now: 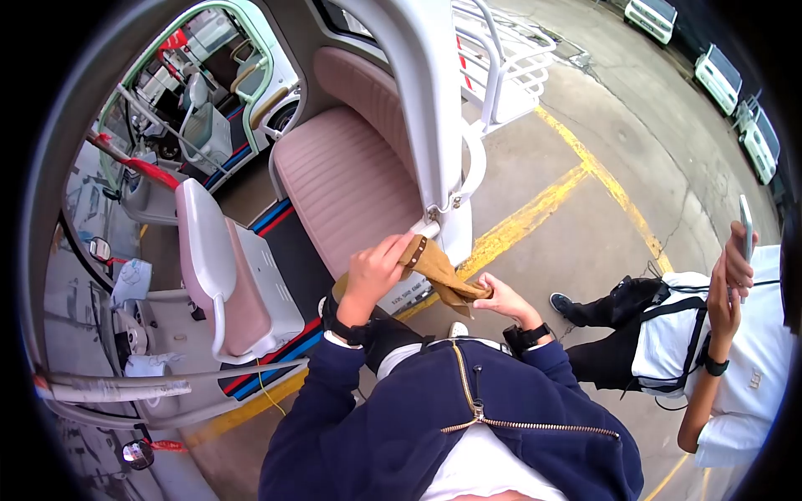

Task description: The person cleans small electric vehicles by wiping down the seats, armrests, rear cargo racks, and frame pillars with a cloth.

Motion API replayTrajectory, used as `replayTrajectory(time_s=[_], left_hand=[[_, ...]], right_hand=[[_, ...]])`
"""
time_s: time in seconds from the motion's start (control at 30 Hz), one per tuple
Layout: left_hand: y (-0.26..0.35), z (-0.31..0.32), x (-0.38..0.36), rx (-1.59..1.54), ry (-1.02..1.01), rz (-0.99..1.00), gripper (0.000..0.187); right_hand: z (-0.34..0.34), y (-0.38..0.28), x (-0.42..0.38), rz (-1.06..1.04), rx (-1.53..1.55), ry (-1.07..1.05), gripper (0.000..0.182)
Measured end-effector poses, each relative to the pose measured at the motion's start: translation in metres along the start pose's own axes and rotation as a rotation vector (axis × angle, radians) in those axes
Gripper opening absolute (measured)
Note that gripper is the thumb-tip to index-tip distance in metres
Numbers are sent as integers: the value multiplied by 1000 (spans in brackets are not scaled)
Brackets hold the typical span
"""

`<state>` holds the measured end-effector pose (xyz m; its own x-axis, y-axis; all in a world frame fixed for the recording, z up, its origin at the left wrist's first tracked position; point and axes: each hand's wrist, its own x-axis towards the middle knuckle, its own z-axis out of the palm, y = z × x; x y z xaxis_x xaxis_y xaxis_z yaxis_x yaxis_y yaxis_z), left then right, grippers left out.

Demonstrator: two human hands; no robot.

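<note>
A mustard-brown cloth (pixel 440 269) stretches between my two hands, bunched and twisted toward its right end. A short dark band with pale studs crosses it close to my left fingers. My left hand (pixel 374 274) is closed on the left part, and a bit more brown material shows behind that wrist. At the other end, the fingers of my right hand (pixel 506 301) pinch the gathered tip. The cloth is in front of the white door post of an open-sided vehicle, beside its pink padded seat (pixel 351 167).
A front seat (pixel 225 275) with a pale back stands left inside the vehicle. To my right, a person in a white shirt (pixel 752 351) holds up a phone (pixel 745 225). Yellow lines (pixel 526 213) mark the pavement. A white rack (pixel 501 67) sticks out behind the vehicle.
</note>
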<state>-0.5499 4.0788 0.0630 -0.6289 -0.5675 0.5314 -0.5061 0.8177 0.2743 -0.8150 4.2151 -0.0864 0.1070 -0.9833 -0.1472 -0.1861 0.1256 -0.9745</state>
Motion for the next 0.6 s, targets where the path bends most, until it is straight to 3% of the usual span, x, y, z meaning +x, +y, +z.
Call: replayTrajectory(time_s=[0.03,0.1,0.2,0.33,0.4,0.43,0.5,0.57,0.6], left_hand=[[-9,-4,1,118,-63,-28,54],[-25,-11,4,272,-107,-54,53],[-44,-18,1,161,-52,-60,48],[-44,-35,22,-165,85,-346,40],[-35,-57,55,-347,259,-439,42],[-45,-58,71,-556,422,-389,39],[-35,-75,119,-977,688,-368,33],[-18,-87,161,-1074,849,-175,31],[-6,-87,178,-1037,820,-106,32]], right_hand=[[-5,-14,1,-4,0,0,46],[-20,-40,3,149,402,140,37],[-41,-64,12,64,399,336,25],[-56,-119,42,-284,415,476,20],[-64,-166,63,-513,393,543,18],[-67,-196,70,-629,355,546,19],[-69,-259,84,-748,284,571,42],[-66,-313,102,-989,-345,729,78],[-60,-333,118,-1071,-436,764,88]])
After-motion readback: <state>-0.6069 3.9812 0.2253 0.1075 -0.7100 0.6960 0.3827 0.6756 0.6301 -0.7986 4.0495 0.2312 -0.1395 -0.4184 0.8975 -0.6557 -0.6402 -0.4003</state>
